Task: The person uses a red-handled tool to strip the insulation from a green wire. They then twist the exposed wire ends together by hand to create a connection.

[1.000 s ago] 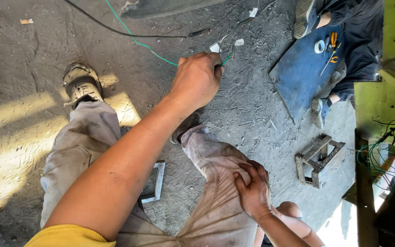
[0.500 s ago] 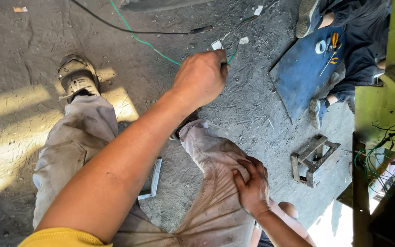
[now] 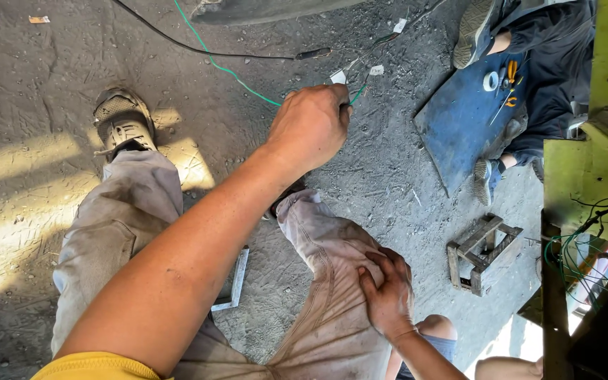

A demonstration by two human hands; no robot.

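Left hand [image 3: 311,130] fisted round the green wire [image 3: 228,70] — wire trails up-left over the dirt floor [image 3: 51,63]; right hand [image 3: 388,299] flat on the knee, holding nothing; step looks like pulling wire in — next wants a steady draw.

left arm outstretched, grip [image 3: 311,127] fisted, right grip [image 3: 388,299] flat
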